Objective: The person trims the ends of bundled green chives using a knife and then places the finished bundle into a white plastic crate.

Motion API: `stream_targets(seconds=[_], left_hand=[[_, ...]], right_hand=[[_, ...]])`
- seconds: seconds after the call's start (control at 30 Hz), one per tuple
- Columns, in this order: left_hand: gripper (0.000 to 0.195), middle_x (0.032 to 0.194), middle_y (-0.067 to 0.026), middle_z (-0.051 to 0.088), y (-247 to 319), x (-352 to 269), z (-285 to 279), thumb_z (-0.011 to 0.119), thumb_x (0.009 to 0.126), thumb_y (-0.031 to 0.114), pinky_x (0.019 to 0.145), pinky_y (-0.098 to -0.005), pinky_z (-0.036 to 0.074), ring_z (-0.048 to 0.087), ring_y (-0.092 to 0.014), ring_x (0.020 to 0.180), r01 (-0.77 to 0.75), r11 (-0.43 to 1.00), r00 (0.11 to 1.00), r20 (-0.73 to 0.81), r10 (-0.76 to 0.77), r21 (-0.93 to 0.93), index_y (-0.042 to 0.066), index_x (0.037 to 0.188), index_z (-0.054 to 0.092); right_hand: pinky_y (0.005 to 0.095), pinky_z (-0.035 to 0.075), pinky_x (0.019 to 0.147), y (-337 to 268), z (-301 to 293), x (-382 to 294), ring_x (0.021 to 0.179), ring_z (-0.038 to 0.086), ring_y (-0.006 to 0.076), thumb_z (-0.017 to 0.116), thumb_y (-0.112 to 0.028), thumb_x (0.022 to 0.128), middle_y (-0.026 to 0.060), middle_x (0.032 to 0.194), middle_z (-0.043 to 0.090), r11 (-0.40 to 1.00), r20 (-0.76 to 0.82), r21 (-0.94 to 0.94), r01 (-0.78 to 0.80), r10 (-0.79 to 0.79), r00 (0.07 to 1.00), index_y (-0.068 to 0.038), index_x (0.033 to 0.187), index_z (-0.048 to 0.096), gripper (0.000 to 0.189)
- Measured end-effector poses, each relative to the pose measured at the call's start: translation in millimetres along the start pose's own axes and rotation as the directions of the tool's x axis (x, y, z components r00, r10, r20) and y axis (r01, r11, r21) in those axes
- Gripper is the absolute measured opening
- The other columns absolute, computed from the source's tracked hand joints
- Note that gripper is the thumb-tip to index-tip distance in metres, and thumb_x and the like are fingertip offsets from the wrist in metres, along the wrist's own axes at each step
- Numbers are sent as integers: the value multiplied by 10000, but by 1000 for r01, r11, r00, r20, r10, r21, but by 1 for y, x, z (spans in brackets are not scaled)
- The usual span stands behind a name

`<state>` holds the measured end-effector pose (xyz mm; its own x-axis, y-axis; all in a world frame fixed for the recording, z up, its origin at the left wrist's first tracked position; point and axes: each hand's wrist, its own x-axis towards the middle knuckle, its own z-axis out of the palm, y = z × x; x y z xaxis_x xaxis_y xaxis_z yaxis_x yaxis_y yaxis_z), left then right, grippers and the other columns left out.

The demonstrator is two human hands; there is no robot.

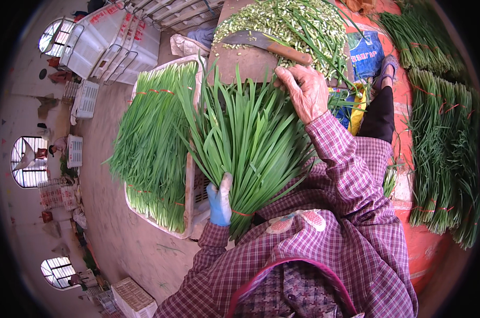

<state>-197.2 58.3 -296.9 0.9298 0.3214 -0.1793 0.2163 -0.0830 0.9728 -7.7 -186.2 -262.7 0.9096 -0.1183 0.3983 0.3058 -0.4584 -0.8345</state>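
Note:
My left hand (220,200), in a blue and white glove, grips a bunch of garlic chives (244,139) near its red band (243,214). The green leaves fan out away from my body towards a board (244,65). Bare and with curled fingers, my right hand (305,89) is at the far leaf tips, by the board's near edge; whether a leaf is between its fingers cannot be told. Just beyond it lies a knife (271,45) with a wooden handle, blade pointing left. Behind the knife is a heap of cut stem pieces (303,24) with some long leaves.
Left of me stands a white plastic crate (189,187) full of banded chives (152,131). More bundles (442,151) lie on an orange-red surface (422,254) at right. A blue printed bag (365,53) is by my shoe (388,67). Stacked white crates (109,43) stand far left.

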Motion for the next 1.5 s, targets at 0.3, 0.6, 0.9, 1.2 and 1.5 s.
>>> stream_targets(seconds=[0.3,0.6,0.9,1.2,1.5], left_hand=[[413,1064,-58,588,11,-1,7,610,962,314,850,-282,436,534,-118,964,-11,1000,1000,-8,11,-8,-45,1164,574],[392,953,-22,581,18,1,13,601,963,336,787,-294,415,496,-112,851,-4,1000,998,-63,3,-15,-35,1086,610],[468,1140,-97,634,19,2,12,602,961,341,916,-300,459,599,-150,990,26,999,999,-22,-26,27,-72,1179,599],[400,1092,-114,659,13,-2,13,625,960,255,911,-286,503,633,-158,993,8,1000,1000,-1,-8,-12,-91,1160,614],[331,1027,-98,676,3,-5,16,618,963,195,810,-255,521,641,-135,913,-34,998,999,14,35,-57,-96,1121,629]], right_hand=[[421,408,877,-83,8,-49,872,526,240,691,-175,758,26,846,525,852,84,-66,519,-513,854,-159,937,629,190],[469,396,1012,-26,36,-91,1005,544,181,657,-156,705,-32,957,583,756,304,-77,651,-604,737,-180,975,639,271],[408,390,869,-33,13,-77,899,542,252,668,-184,805,21,906,591,910,250,-51,411,-387,887,-167,993,650,189],[455,402,888,-87,-10,-7,909,542,273,691,-227,807,31,864,561,766,16,-183,616,-624,781,-131,928,622,169],[422,396,911,-76,32,27,926,577,235,691,-309,819,-7,768,643,684,576,-225,694,-481,661,-179,949,677,185]])
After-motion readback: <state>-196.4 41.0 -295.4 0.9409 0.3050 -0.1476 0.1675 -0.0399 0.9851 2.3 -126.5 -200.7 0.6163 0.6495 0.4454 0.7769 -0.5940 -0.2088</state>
